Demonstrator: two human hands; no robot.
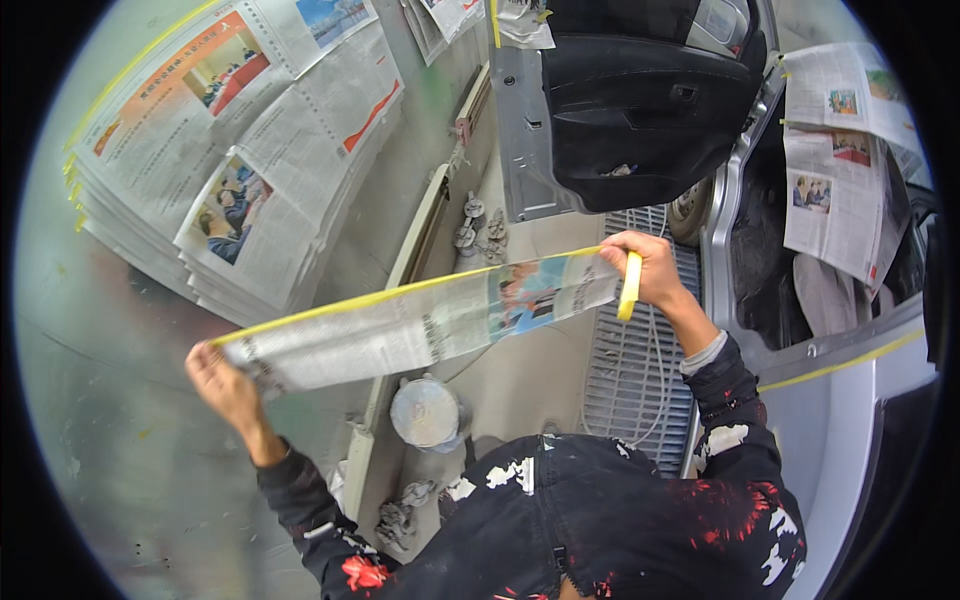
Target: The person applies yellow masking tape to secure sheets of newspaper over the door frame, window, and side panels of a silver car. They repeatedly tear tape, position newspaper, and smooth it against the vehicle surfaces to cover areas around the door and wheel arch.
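Observation:
A long strip of newspaper (390, 337), edged along its top with yellow masking tape (420, 287), is stretched between my two hands. At its left end, my left hand (225, 382) grips the taped corner. The other end is pinched by my right hand (646, 266), which also has a roll of yellow masking tape (630, 286) at its fingers, seen edge-on. Taped newspaper sheets (300, 142) hang in layers on the wall at the upper left.
An open car door (645, 112) stands ahead, with the silver car body (825, 420) on the right and newspaper (840, 195) over its opening. Below are a floor grate (637, 375), a hose (664, 360), a covered bucket (426, 414) and a ledge (375, 442) along the wall.

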